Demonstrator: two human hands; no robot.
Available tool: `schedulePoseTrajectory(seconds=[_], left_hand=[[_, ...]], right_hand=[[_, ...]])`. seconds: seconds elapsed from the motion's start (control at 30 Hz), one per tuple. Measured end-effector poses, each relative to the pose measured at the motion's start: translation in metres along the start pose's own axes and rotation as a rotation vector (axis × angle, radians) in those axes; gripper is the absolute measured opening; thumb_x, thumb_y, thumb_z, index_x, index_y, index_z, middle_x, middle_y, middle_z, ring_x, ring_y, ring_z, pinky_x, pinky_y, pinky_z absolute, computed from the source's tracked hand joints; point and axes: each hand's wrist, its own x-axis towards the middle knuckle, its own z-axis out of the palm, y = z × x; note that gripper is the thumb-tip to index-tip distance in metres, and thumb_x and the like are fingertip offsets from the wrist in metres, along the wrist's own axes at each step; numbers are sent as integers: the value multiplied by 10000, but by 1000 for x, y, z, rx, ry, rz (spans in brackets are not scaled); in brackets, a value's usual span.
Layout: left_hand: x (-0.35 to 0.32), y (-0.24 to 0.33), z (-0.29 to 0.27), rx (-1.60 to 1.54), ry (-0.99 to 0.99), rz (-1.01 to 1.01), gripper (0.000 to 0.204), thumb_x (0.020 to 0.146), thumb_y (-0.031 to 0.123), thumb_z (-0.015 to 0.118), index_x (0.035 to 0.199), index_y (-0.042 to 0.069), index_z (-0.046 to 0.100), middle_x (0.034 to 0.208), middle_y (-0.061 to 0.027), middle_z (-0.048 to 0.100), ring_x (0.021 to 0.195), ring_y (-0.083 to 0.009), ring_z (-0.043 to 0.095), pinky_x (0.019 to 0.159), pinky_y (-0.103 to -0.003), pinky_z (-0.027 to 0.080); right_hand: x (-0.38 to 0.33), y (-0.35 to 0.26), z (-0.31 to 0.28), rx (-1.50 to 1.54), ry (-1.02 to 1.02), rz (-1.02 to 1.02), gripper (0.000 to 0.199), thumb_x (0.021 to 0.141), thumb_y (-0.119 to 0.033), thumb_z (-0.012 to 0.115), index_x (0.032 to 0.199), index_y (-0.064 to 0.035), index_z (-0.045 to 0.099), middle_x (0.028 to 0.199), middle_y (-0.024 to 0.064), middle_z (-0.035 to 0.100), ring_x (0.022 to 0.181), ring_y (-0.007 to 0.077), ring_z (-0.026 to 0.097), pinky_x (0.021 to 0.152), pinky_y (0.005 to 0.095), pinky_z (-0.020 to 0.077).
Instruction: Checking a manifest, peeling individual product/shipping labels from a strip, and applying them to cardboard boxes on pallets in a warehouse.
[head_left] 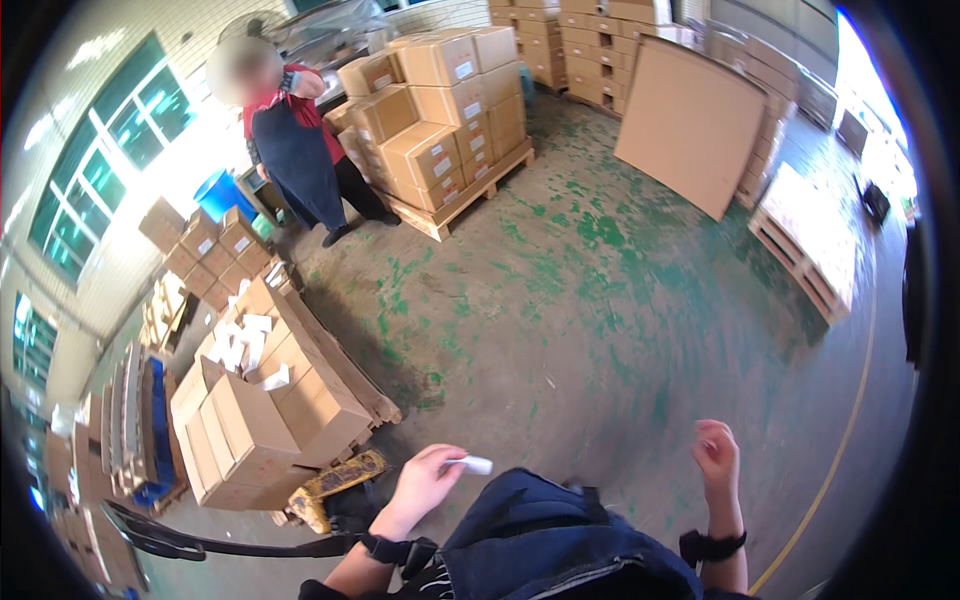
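I see the left hand (425, 485) pinching a small white thing (476, 465), the right hand (716, 458) half-open, loosely curled; lower-left boxes (240, 430) hide their contents.

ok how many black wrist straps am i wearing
2: one black strap just behind the left hand, which holds a small white cylinder; the other strap just behind the right hand. More could be hidden out of frame.
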Motion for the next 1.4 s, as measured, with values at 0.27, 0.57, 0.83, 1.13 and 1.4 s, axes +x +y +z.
schedulePoseTrajectory(seconds=[0.27,0.57,0.83,1.13,1.4], left_hand=[[195,-22,26,85,184,-198,156,754,52,629,910,48,634,867,-97,621,740,-227,618,650,-298,501],[549,11,56,9,34,205,182,778,46,603,959,53,616,948,-97,615,846,-255,613,719,-316,512],[729,-29,86,-16,141,-61,181,776,25,602,955,45,615,958,-102,617,843,-238,621,704,-317,514],[872,-19,93,53,253,-316,179,768,18,592,945,33,615,941,-111,619,788,-242,627,660,-299,518],[1019,-104,76,-7,293,-454,183,754,34,594,936,36,609,858,-100,612,796,-234,611,655,-295,494]], right_hand=[[322,-40,104,-79,-520,-334,112,758,-58,661,853,-18,619,831,76,623,783,152,599,673,249,462],[510,61,23,-18,-175,309,84,777,-25,617,837,10,570,752,43,599,668,99,560,596,219,440],[729,129,44,95,-153,458,114,781,-48,607,854,10,541,747,60,596,658,128,584,577,238,471],[1059,54,187,1,-733,225,124,812,-41,611,917,-1,558,796,-2,570,736,56,528,659,201,432],[1179,67,293,19,-875,341,137,826,-58,609,946,-10,563,818,-9,580,743,50,532,661,195,431]])
